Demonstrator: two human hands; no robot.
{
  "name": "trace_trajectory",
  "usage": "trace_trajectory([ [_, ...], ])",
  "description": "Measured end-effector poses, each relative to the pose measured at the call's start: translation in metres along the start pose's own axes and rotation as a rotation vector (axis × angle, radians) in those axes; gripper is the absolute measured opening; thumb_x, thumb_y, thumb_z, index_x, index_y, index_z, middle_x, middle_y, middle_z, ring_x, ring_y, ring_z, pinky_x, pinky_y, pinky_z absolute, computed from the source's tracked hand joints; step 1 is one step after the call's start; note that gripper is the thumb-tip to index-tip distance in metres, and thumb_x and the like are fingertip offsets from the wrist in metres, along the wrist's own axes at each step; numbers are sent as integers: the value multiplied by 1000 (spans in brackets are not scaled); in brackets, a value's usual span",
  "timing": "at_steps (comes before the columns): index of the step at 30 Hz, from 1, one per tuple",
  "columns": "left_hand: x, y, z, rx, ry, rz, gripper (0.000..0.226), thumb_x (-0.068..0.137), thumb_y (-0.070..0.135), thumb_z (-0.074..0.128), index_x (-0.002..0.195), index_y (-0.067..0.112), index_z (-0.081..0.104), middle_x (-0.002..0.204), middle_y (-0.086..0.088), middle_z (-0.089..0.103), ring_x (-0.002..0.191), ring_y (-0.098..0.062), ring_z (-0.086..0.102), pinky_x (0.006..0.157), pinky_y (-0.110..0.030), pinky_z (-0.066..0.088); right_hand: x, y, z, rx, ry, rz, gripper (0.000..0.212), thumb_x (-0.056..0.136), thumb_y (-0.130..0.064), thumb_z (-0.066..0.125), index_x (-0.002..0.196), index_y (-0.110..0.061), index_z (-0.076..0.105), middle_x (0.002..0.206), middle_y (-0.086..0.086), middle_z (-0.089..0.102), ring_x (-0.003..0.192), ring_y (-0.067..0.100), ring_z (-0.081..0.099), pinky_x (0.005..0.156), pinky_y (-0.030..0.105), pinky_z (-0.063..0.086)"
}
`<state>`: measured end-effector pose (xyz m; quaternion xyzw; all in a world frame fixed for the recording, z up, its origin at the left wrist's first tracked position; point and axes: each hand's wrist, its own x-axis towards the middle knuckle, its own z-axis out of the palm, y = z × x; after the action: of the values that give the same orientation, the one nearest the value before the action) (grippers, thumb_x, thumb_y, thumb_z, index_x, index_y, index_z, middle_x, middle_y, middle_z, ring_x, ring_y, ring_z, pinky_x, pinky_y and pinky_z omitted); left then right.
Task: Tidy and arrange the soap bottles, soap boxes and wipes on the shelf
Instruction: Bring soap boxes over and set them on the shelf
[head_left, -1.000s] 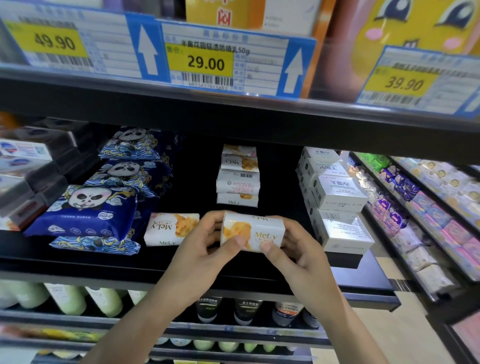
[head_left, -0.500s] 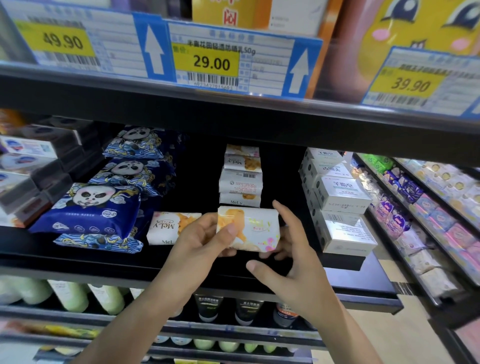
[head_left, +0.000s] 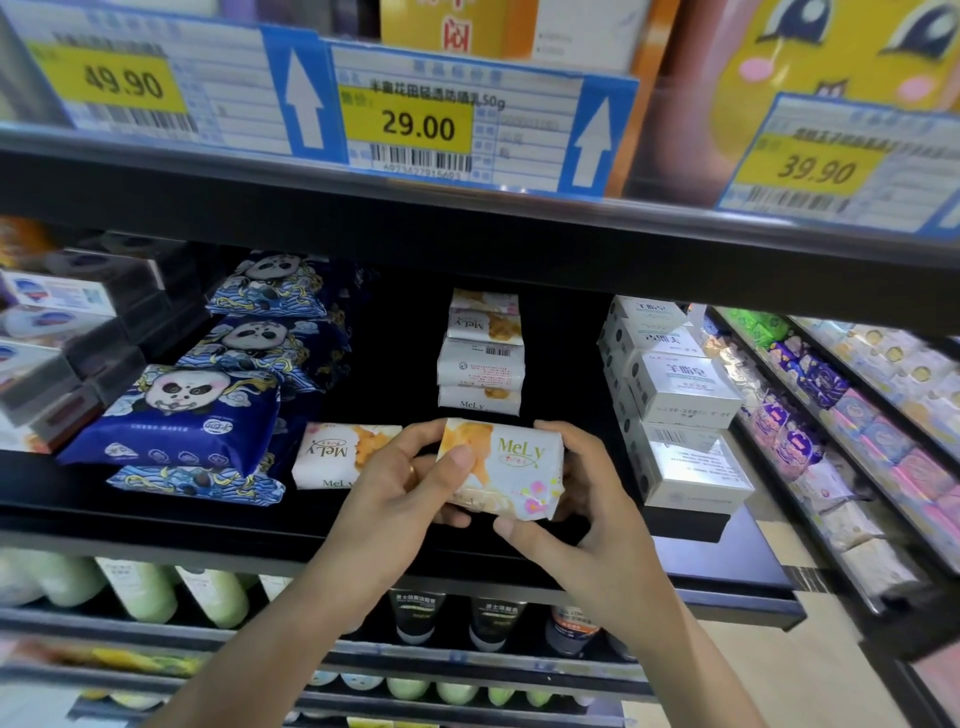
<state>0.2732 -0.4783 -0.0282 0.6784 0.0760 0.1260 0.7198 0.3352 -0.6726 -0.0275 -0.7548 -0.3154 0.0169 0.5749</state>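
Note:
I hold a white and orange MeLy soap bar (head_left: 511, 467) in front of the black shelf (head_left: 156, 525), its label upright and facing me. My left hand (head_left: 405, 488) grips its left end, thumb on the front. My right hand (head_left: 587, 514) grips its right end, fingers behind and thumb under the lower edge. A second MeLy soap (head_left: 332, 460) lies on the shelf just left of it, label upside down. Behind stands a stack of MeLy soaps (head_left: 480, 358). Blue panda wipes packs (head_left: 182, 415) lie stacked on the left.
White soap boxes (head_left: 675, 395) are stacked on the right of the shelf. Dark and white boxes (head_left: 57, 343) fill the far left. Bottles and tubes (head_left: 218, 597) stand on the shelf below. Price tags (head_left: 415, 124) hang above. Another rack (head_left: 857, 415) runs along the right.
The soap has been turned over between my hands so its label now reads upright. My right hand, which had let go briefly, grips the right end again.

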Motion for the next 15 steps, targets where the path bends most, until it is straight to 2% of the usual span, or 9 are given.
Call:
trace_trajectory([
  [4, 0, 1, 2, 26, -5, 6, 50, 88, 50, 63, 130, 24, 64, 102, -3, 80, 88, -20, 75, 78, -37, 61, 0, 1, -2, 10, -10, 10, 70, 80, -15, 90, 135, -37, 51, 121, -6, 70, 108, 24, 67, 87, 34, 56],
  [8, -3, 3, 5, 50, -25, 13, 40, 99, 53, 60, 125, 24, 66, 96, -8, 78, 81, -21, 75, 71, -32, 60, -1, -2, -4, 35, -5, -6, 66, 81, -23, 87, 136, -35, 52, 122, -4, 70, 111, 26, 67, 94, 47, 56],
  [12, -6, 3, 9, 131, -20, 43, 41, 94, 56, 51, 119, 28, 68, 95, 1, 78, 81, -17, 75, 71, -35, 62, -1, -5, -6, 48, -17, 7, 63, 82, -25, 85, 135, -38, 53, 124, -5, 70, 120, 24, 64, 100, 47, 53],
  [15, -7, 3, 12, 199, -18, 69, 39, 94, 57, 45, 114, 34, 70, 93, 5, 77, 79, -11, 74, 71, -31, 61, -2, -4, -7, 33, -7, 9, 61, 82, -34, 84, 136, -36, 54, 126, -6, 69, 122, 23, 63, 103, 49, 51],
])
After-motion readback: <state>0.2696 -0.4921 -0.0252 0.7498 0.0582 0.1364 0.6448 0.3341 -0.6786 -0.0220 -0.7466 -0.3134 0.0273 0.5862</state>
